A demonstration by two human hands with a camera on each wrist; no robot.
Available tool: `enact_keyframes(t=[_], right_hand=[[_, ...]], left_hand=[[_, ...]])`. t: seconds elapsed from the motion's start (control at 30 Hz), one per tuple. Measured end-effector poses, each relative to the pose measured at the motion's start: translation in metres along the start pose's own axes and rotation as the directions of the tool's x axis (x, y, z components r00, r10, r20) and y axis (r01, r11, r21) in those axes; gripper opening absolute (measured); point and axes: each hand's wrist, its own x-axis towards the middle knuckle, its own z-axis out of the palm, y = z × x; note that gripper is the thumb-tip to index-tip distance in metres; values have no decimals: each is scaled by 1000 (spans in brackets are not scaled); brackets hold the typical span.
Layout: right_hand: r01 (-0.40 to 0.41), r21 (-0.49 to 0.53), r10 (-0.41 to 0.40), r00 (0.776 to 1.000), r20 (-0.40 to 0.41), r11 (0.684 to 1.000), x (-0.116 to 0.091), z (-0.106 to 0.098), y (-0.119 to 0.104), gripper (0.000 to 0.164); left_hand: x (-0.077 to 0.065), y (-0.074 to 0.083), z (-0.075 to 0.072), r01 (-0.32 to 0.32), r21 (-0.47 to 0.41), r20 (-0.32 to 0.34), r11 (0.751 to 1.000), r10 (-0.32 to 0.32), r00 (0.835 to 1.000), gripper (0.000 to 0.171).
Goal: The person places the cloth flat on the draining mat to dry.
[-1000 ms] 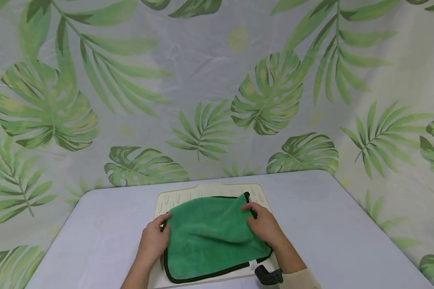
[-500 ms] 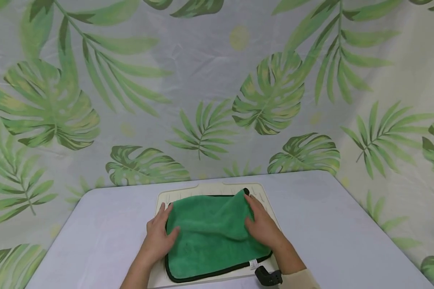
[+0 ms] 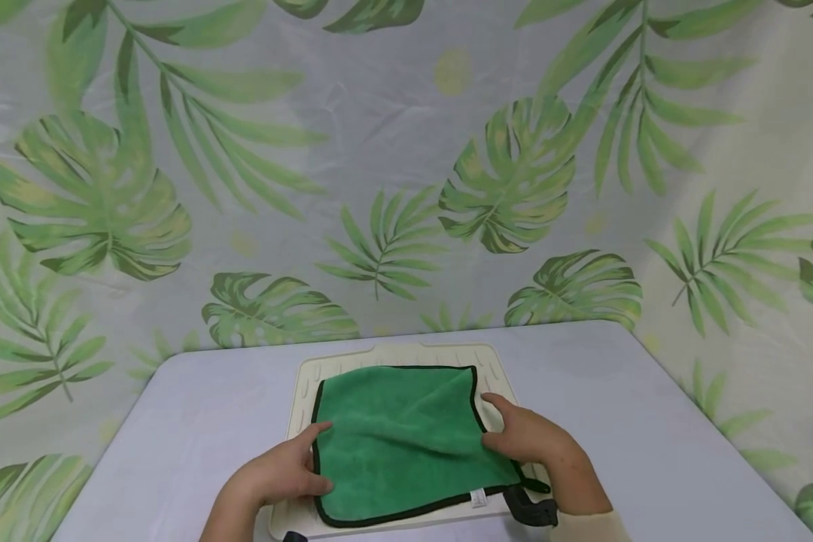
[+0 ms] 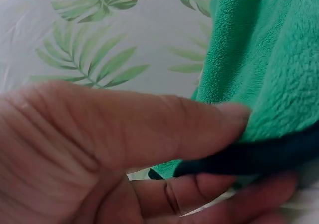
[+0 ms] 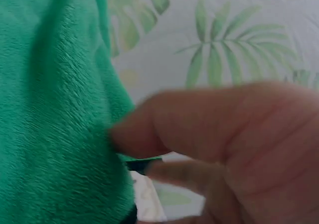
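A green plush towel (image 3: 400, 444) with a black border and a small white label lies spread over a cream ridged board, a soft crease across its middle. At its left edge is my left hand (image 3: 278, 470); in the left wrist view, the thumb (image 4: 199, 129) lies over the dark border with fingers below it, pinching the edge. My right hand (image 3: 531, 436) is at the opposite edge. Its thumb touches the towel's surface, while the index finger extends apart from it above the board. The far right corner lies flat.
The cream board (image 3: 497, 373) shows around the towel, with raised ridges along its far side. It rests on a white table (image 3: 623, 421). Behind the table hangs a leaf-patterned curtain (image 3: 393, 150). Black wrist devices (image 3: 531, 508) are near both wrists.
Both hands have moved down along the towel's sides toward the near edge, the right one also outward. The raised far right corner has been let go and now lies flat.
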Motion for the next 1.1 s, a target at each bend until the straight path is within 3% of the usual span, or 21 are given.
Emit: enact_keyframes(t=[0.07, 0.17, 0.3, 0.4, 0.5, 0.57, 0.67, 0.77, 0.97, 1.1], right_hand=[[18, 48, -20, 999, 45, 999, -2, -1, 2, 75], [44, 90, -49, 997, 63, 995, -3, -2, 4, 76], [19, 92, -25, 998, 60, 996, 0, 0, 4, 76], [39, 72, -38, 999, -12, 997, 7, 4, 5, 69], [93, 41, -85, 980, -179, 995, 19, 14, 9, 57], [119, 68, -96, 956, -276, 990, 26, 23, 12, 51], [162, 141, -106, 935, -338, 977, 34, 35, 15, 51], [186, 190, -110, 930, -351, 964, 40, 42, 14, 52], [240, 172, -161, 912, -378, 955, 43, 47, 12, 43], [261, 148, -189, 904, -383, 954, 41, 50, 11, 41]], left_hand=[[-1, -2, -1, -12, -59, 43, 998, 15, 999, 94], [-4, -5, -4, -2, -116, 42, 993, 7, 999, 92], [-9, -8, -11, 4, -101, -11, 995, -6, 1000, 90], [-5, -9, -13, 16, -42, -95, 999, -20, 995, 86], [8, -13, -8, 32, 31, -248, 999, -24, 969, 80], [17, -18, -3, 31, 16, -340, 999, -24, 940, 77], [29, -22, 4, -15, -35, -425, 999, -1, 905, 71], [34, -24, 9, -62, -50, -439, 997, 34, 898, 63], [33, -20, 16, -51, 34, -398, 998, 61, 915, 55], [33, -19, 19, -69, 76, -395, 995, 94, 914, 58]])
